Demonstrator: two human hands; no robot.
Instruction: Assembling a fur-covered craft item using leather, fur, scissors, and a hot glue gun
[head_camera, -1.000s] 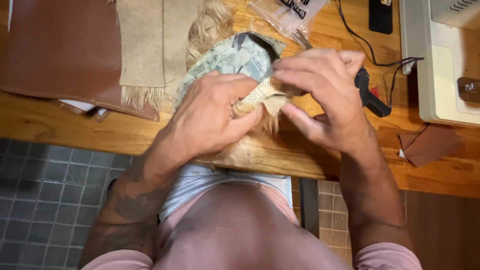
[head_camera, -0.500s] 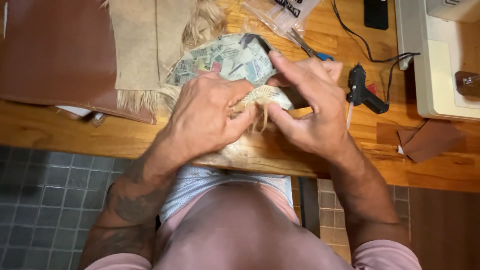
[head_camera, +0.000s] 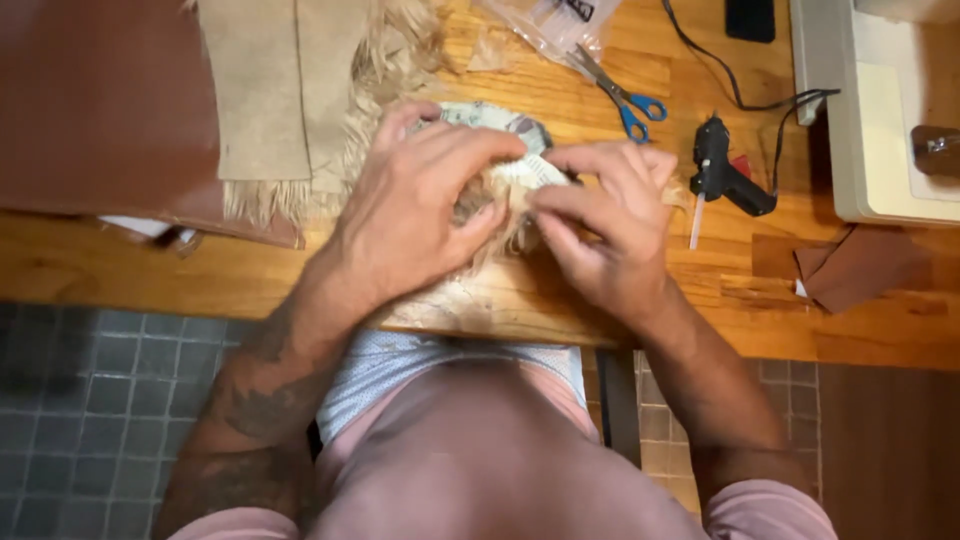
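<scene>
Both my hands work on a small patterned fabric piece (head_camera: 500, 125) with a tan woven strip (head_camera: 525, 180) folded along its edge, at the front of a wooden table (head_camera: 150, 270). My left hand (head_camera: 410, 215) lies over the piece, thumb and fingers pinching the strip. My right hand (head_camera: 600, 225) grips the strip from the right side, fingers curled over it. Most of the piece is hidden under the two hands.
A brown leather sheet (head_camera: 90, 110) and frayed burlap cloth (head_camera: 270, 90) lie at the back left. Blue-handled scissors (head_camera: 625, 100), a black glue gun (head_camera: 725, 175) with its cord, a clear plastic bag (head_camera: 545, 25) and a white sewing machine (head_camera: 880, 110) sit to the right. A brown leather scrap (head_camera: 860, 265) lies near the right edge.
Both hands have shifted on the piece: the left hand has spread further over it, the right fingers now pinch the strip lower. The view has tilted, so the glue gun and scissors show more.
</scene>
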